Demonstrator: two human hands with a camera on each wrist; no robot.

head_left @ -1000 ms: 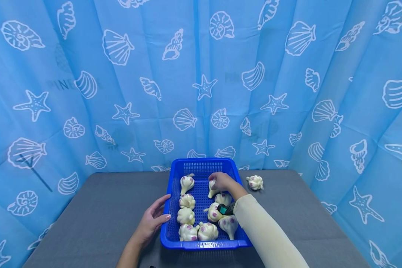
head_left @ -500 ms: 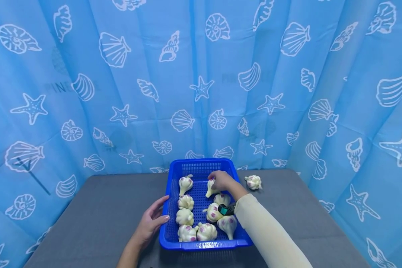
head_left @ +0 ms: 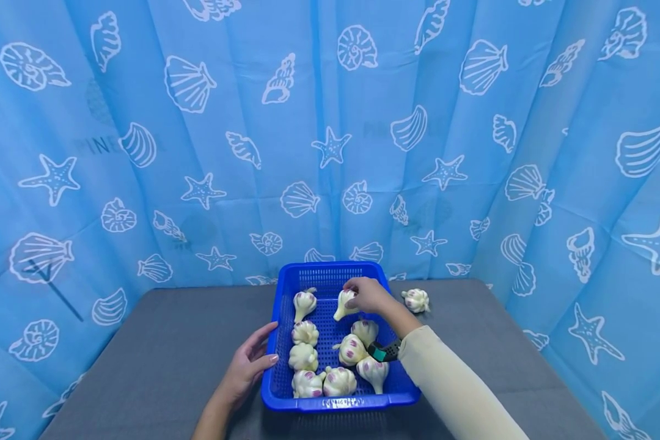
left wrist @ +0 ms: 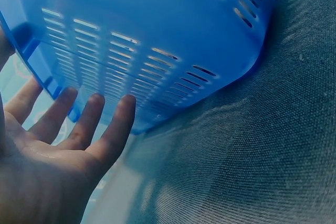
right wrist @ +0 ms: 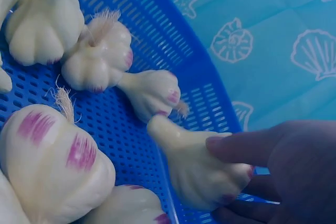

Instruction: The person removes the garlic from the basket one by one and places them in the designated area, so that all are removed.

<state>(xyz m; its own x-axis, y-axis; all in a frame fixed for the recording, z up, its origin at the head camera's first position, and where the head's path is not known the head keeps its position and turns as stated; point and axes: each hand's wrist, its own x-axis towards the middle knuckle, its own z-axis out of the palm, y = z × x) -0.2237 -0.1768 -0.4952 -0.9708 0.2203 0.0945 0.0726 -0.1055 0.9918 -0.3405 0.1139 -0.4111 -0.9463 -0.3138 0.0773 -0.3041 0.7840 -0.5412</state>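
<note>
My right hand [head_left: 371,296] pinches a white garlic bulb [head_left: 345,304] over the far right part of a blue perforated plastic basket [head_left: 341,403]. In the right wrist view the thumb lies on the near side of this garlic bulb [right wrist: 202,169], fingers behind it, its stem pointing away from the hand. More garlic bulbs with purple streaks lie in the basket, in a left column [head_left: 306,333] and a right group [head_left: 352,349]. At the basket's left rim, my left hand [head_left: 247,365] touches with thumb and fingertips; in the left wrist view its fingers [left wrist: 113,129] are spread along the slotted outer wall.
One more garlic bulb [head_left: 416,300] lies on the grey cloth-covered table [head_left: 198,342], right of the basket. A blue curtain [head_left: 330,153] with white shell prints hangs behind the table and along both sides.
My right hand has risen slightly with the garlic bulb, its wrist shifting right and showing more of the bulbs below. The left hand stays at the rim.
</note>
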